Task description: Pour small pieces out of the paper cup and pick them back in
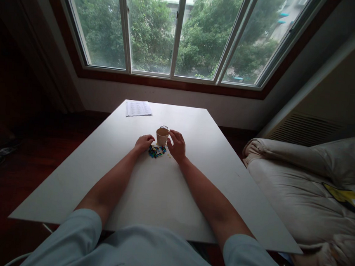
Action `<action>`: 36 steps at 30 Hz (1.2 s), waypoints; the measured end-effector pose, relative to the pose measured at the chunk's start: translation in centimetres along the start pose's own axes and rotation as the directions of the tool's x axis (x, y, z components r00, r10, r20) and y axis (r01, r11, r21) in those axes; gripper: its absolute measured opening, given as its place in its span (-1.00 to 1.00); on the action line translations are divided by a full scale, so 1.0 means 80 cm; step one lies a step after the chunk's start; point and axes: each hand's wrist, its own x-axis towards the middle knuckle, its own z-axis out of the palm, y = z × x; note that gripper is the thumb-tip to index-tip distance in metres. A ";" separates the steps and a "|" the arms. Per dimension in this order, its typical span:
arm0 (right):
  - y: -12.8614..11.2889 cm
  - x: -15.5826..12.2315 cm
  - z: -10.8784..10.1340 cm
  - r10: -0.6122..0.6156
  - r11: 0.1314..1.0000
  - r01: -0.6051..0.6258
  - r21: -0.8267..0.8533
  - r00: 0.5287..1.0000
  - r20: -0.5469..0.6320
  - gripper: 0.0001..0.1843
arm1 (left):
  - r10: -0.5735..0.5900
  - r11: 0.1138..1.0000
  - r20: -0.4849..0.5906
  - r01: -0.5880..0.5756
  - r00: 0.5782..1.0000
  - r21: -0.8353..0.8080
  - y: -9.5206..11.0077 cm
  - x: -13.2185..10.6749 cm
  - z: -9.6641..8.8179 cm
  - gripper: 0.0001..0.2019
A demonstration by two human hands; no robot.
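A tan paper cup [162,138] stands on the white table [165,202], its open mouth facing up. My right hand [177,144] is at the cup's right side, with fingertips at the rim and the thumb lower against the wall. Just in front of the cup lies a loose pile of small beads [156,151], mostly blue, green and black, with a few pale ones scattered to the right. My left hand [145,141] rests at the pile's left edge, fingers curled together in a pinch. Whatever the pinch may hold is too small to see.
Printed papers [138,108] lie at the table's far left corner. Behind the cup is a small dark looped item [164,127]. A beige sofa [301,177] with a yellow and black item [342,196] stands to the right. Beyond the table is a window [172,78].
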 end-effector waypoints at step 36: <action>0.004 -0.005 0.003 -0.004 0.999 0.006 -0.036 0.999 0.054 -0.81 | -0.078 0.994 0.057 0.074 0.995 0.077 -0.014 0.003 -0.033 -0.67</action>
